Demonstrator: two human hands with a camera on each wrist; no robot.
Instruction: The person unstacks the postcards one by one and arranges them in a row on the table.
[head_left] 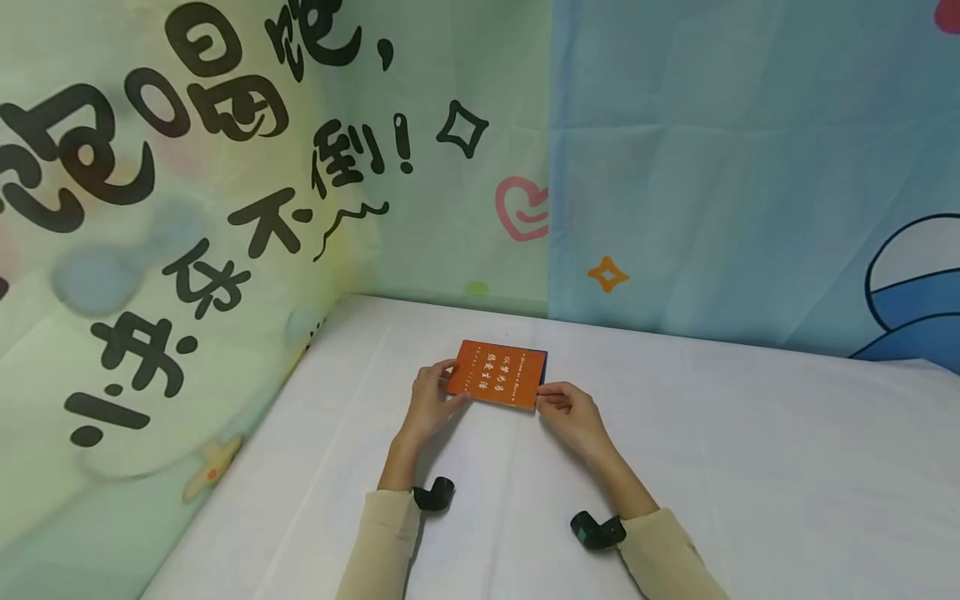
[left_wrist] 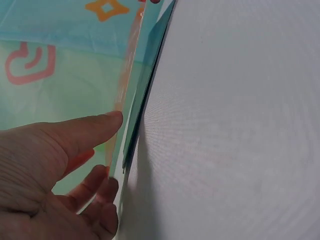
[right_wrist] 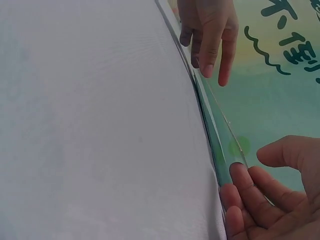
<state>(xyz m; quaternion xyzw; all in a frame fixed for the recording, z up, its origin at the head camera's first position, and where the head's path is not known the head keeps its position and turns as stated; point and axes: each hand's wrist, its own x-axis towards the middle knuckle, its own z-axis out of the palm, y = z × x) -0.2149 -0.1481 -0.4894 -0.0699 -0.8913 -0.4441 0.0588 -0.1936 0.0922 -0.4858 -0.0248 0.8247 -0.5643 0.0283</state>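
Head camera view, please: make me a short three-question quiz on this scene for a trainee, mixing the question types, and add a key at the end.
1. Multiple choice: what colour is the lettering on the orange booklet?
A) black
B) white
C) green

2. True or false: the left hand and the right hand are at opposite ends of the orange booklet.

3. Count: how many black wrist cameras show in the head view?

Key:
1. B, white.
2. True; the left hand is at its left end, the right hand at its right end.
3. Two, one at each wrist.
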